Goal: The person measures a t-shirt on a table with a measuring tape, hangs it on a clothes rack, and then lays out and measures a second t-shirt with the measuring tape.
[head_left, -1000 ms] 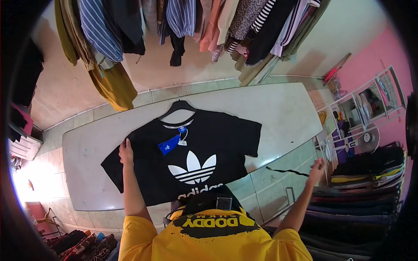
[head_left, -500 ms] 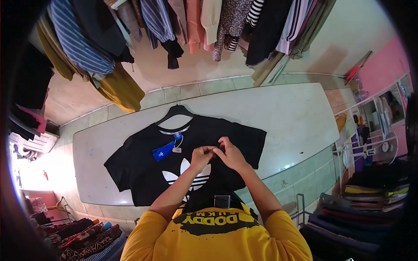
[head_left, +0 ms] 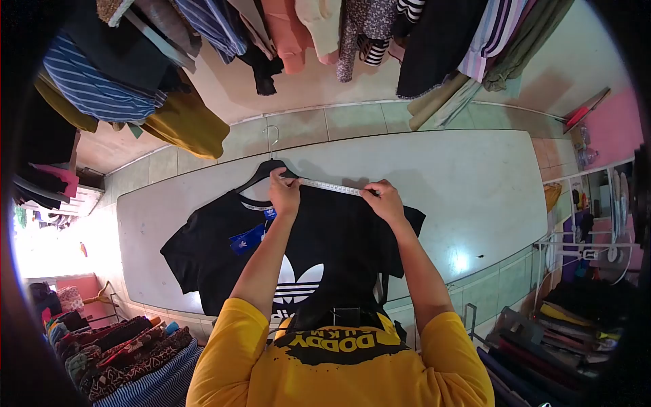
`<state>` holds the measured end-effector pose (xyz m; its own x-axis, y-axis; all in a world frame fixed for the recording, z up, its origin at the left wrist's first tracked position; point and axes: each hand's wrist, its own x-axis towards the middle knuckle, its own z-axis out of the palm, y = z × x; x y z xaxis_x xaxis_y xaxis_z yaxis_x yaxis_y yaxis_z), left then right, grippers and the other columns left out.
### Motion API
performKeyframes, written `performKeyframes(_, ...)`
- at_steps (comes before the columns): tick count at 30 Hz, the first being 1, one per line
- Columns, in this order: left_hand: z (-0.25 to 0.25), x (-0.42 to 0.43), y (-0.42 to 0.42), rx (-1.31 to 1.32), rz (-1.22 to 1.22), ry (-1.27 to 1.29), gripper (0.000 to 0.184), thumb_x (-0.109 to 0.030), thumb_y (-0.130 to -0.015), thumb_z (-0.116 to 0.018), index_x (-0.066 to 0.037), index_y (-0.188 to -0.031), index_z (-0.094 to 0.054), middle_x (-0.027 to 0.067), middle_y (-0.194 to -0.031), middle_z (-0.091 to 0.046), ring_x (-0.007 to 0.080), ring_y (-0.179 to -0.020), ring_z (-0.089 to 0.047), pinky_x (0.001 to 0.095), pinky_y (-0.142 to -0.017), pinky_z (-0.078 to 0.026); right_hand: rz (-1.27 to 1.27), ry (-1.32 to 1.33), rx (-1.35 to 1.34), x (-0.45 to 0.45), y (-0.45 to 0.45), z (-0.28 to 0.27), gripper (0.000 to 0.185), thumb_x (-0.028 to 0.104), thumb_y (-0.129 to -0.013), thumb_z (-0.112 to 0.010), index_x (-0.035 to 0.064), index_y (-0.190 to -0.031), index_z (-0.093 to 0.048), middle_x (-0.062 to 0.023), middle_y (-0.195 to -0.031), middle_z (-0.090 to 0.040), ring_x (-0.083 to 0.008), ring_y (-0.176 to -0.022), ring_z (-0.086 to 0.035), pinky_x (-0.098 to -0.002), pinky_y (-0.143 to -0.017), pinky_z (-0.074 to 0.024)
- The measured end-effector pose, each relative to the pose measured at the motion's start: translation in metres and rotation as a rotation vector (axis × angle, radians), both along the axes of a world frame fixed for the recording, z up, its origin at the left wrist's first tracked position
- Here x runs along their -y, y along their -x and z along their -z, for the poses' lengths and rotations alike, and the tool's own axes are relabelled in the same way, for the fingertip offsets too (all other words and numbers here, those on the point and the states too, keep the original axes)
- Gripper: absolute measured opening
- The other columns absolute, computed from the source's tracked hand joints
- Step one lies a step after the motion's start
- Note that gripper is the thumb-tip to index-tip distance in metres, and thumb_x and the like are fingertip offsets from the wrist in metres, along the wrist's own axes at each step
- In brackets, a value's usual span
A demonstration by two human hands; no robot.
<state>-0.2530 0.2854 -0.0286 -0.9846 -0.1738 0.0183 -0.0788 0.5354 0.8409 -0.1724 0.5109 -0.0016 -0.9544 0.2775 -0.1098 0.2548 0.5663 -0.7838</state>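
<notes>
Now that a white tape [head_left: 332, 186] is stretched out, it spans one shoulder of the black shirt [head_left: 339, 234], which lies on the bench [head_left: 475, 180] with a hanger [head_left: 253, 179] in its neck. The left hand [head_left: 285, 197] pinches the tape near the collar; the right hand [head_left: 386, 205] pinches it towards the sleeve.

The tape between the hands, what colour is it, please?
The tape is white with dark marks, best seen in the head view.
</notes>
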Motion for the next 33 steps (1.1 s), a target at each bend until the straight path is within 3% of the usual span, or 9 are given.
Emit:
performKeyframes(2,-0.003,-0.005,-0.001,-0.002,-0.019,0.001,0.045,-0.004,-0.069,-0.069,-0.004,-0.104,-0.042,0.0115,-0.072,-0.065,0.0228,-0.063,-0.061,0.0308,-0.063,-0.045,0.002,-0.006,0.047,-0.005,0.005,0.005,0.022,0.031,-0.071,-0.064,0.0118,-0.082,-0.067,-0.0114,-0.085,-0.057,-0.0271,-0.075,-0.059,-0.0356,-0.068,-0.0477)
performKeyframes(11,-0.001,-0.006,-0.002,0.027,-0.052,-0.088,0.046,-0.002,-0.070,-0.069,-0.004,-0.106,-0.041,0.0104,-0.070,-0.064,0.0143,-0.062,-0.058,0.0254,-0.060,-0.044,-0.023,-0.001,0.150,-0.009,0.011,0.008,0.025,0.034,-0.070,-0.065,0.0120,-0.082,-0.068,-0.0113,-0.085,-0.058,-0.0268,-0.077,-0.060,-0.0349,-0.071,-0.0477)
performKeyframes(14,0.003,-0.005,-0.002,-0.046,-0.026,-0.100,0.046,-0.001,-0.072,-0.067,-0.003,-0.109,-0.040,0.0123,-0.069,-0.063,0.0190,-0.058,-0.059,0.0282,-0.058,-0.045,-0.052,0.011,0.118,-0.010,0.009,0.011,0.029,0.036,-0.072,-0.065,0.0094,-0.084,-0.066,-0.0127,-0.085,-0.058,-0.0270,-0.077,-0.060,-0.0352,-0.071,-0.0477)
performKeyframes(20,0.000,-0.013,-0.010,-0.259,0.054,-0.042,0.042,-0.013,-0.080,-0.062,-0.004,-0.115,-0.042,0.0124,-0.083,-0.060,0.0199,-0.075,-0.056,0.0309,-0.069,-0.042,0.048,0.197,-0.053,-0.017,-0.019,-0.013,0.048,0.036,-0.079,-0.061,0.0036,-0.110,-0.045,-0.0127,-0.083,-0.054,-0.0225,-0.066,-0.055,-0.0333,-0.065,-0.0460)
performKeyframes(23,-0.008,-0.024,-0.023,-0.347,0.181,0.012,0.032,-0.016,-0.081,-0.058,-0.005,-0.110,-0.049,0.0126,-0.090,-0.057,0.0239,-0.082,-0.053,0.0351,-0.076,-0.040,0.385,0.339,-0.062,-0.049,-0.064,-0.023,0.047,0.029,-0.085,-0.057,0.0066,-0.118,-0.032,-0.0092,-0.085,-0.051,-0.0131,-0.063,-0.052,-0.0259,-0.052,-0.0424)
performKeyframes(27,-0.037,-0.043,-0.039,-0.454,0.846,0.208,0.024,-0.012,-0.078,-0.058,-0.008,-0.102,-0.057,0.0087,-0.100,-0.057,0.0262,-0.092,-0.052,0.0391,-0.081,-0.039,0.649,0.178,-0.060,-0.108,-0.154,-0.044,0.036,0.031,-0.088,-0.051,0.0079,-0.114,-0.039,-0.0075,-0.090,-0.052,-0.0113,-0.068,-0.052,-0.0227,-0.051,-0.0403)
performKeyframes(28,-0.038,-0.045,-0.042,-0.399,1.007,0.305,0.032,-0.019,-0.083,-0.053,-0.012,-0.114,-0.053,0.0059,-0.115,-0.053,0.0233,-0.108,-0.047,0.0385,-0.093,-0.033,0.725,0.126,-0.084,-0.116,-0.176,-0.047,0.034,0.033,-0.089,-0.050,0.0073,-0.110,-0.043,-0.0062,-0.089,-0.052,-0.0103,-0.070,-0.051,-0.0225,-0.052,-0.0402)
performKeyframes(29,-0.037,-0.050,-0.044,-0.398,1.019,0.301,0.032,-0.019,-0.083,-0.053,-0.012,-0.114,-0.053,0.0059,-0.115,-0.053,0.0233,-0.108,-0.047,0.0385,-0.093,-0.033,0.761,0.077,-0.082,-0.121,-0.195,-0.055,0.032,0.034,-0.089,-0.048,0.0067,-0.105,-0.047,-0.0052,-0.087,-0.053,-0.0096,-0.069,-0.050,-0.0230,-0.052,-0.0402)
performKeyframes(33,-0.026,-0.066,-0.046,-0.341,1.227,0.818,0.045,-0.034,-0.091,-0.036,-0.018,-0.133,-0.033,0.0006,-0.135,-0.037,0.0204,-0.128,-0.029,0.0461,-0.106,-0.014,0.707,0.095,-0.015,-0.091,-0.224,-0.075,0.033,0.034,-0.090,-0.048,0.0053,-0.105,-0.050,-0.0046,-0.086,-0.054,-0.0095,-0.070,-0.049,-0.0234,-0.055,-0.0408)
